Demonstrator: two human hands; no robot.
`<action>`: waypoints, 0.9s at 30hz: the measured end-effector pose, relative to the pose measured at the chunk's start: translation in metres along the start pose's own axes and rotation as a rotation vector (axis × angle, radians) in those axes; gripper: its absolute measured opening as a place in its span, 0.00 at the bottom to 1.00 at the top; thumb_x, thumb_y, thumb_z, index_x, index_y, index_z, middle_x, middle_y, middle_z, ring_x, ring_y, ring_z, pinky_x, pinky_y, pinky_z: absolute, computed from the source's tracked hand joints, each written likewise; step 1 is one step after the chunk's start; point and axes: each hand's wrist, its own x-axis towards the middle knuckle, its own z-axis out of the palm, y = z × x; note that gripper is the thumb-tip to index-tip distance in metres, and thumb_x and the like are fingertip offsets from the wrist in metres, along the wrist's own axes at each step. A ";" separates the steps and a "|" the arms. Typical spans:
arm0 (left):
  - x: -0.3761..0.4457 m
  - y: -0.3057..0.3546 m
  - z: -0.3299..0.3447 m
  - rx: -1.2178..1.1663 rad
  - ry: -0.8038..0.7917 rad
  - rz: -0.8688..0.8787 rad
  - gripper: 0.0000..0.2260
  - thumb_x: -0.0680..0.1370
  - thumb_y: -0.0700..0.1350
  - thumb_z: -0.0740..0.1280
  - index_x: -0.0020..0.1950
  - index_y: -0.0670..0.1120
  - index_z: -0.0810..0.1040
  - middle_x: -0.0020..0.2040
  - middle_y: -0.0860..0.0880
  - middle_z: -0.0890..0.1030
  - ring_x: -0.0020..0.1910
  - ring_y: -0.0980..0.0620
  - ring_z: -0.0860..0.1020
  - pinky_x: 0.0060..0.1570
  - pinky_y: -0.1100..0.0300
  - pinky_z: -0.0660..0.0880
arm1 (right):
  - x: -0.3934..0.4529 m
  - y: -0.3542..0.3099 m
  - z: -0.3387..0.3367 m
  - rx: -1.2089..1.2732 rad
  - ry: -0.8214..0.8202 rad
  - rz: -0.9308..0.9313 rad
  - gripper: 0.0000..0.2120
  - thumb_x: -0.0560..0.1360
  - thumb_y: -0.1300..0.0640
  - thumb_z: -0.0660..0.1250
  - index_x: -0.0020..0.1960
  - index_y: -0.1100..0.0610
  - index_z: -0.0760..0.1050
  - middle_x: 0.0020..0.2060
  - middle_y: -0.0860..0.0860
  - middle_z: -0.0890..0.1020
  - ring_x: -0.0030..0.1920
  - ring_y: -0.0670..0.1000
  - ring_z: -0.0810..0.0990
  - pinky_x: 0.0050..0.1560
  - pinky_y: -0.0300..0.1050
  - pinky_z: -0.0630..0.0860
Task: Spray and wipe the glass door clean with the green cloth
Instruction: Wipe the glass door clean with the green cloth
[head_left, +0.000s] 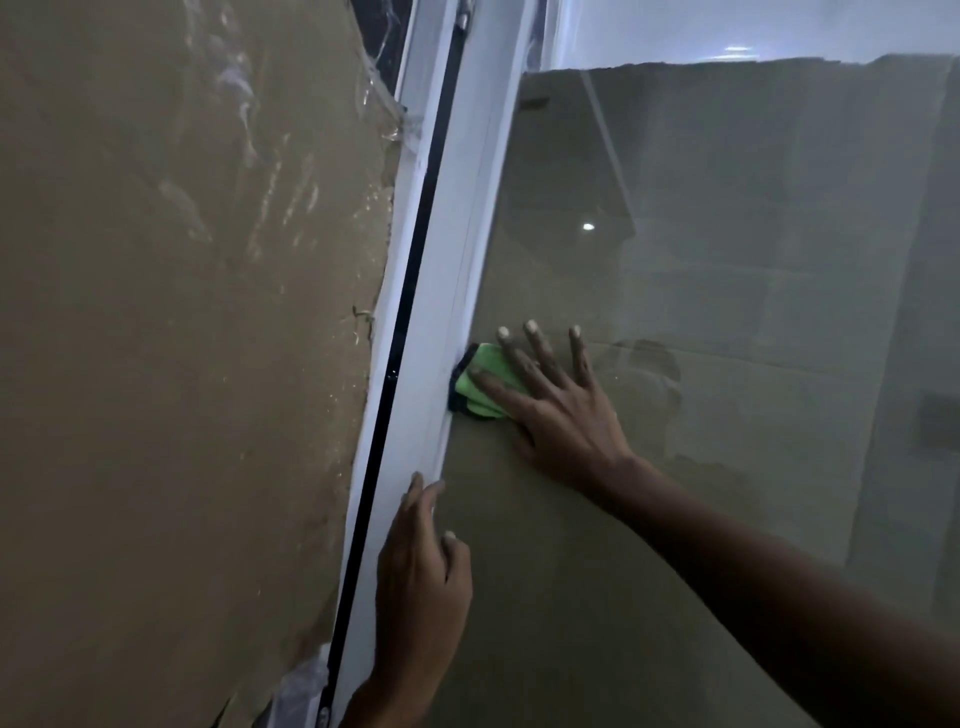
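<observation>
Head view shows wiping under way: right hand (558, 410), fingers spread flat, presses the green cloth (480, 387) onto the glass door (727, 312) beside its white frame (441, 312), left hand (418, 577) open below, bracing; next, probably sweep away from the frame.

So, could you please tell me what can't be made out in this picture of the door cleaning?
- Head view: most of the green cloth lies under the right hand.
- No spray bottle shows anywhere in the frame.
- Dim light and reflections on the glass door hide which parts are already wiped.
- The left hand rests at the white frame; its palm side faces away, so its contact is unclear.
</observation>
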 end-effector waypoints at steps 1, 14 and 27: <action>0.002 0.002 0.001 0.001 -0.001 0.010 0.23 0.78 0.36 0.64 0.73 0.48 0.69 0.76 0.50 0.68 0.75 0.53 0.66 0.70 0.62 0.64 | 0.004 0.000 -0.002 0.006 0.012 0.038 0.29 0.78 0.47 0.52 0.78 0.44 0.66 0.81 0.56 0.59 0.82 0.62 0.53 0.78 0.71 0.46; 0.008 -0.014 0.001 0.066 -0.097 -0.057 0.28 0.81 0.44 0.61 0.79 0.53 0.57 0.80 0.55 0.60 0.78 0.56 0.61 0.72 0.63 0.63 | -0.018 -0.043 0.024 0.013 0.085 -0.005 0.29 0.79 0.50 0.54 0.80 0.51 0.61 0.81 0.56 0.58 0.81 0.62 0.53 0.76 0.73 0.51; 0.007 -0.009 0.016 -0.002 -0.002 -0.082 0.31 0.76 0.62 0.50 0.78 0.54 0.59 0.79 0.51 0.62 0.78 0.50 0.61 0.72 0.44 0.67 | 0.020 0.022 0.010 -0.127 -0.012 -0.377 0.28 0.78 0.51 0.54 0.78 0.46 0.67 0.78 0.54 0.66 0.79 0.62 0.61 0.76 0.74 0.50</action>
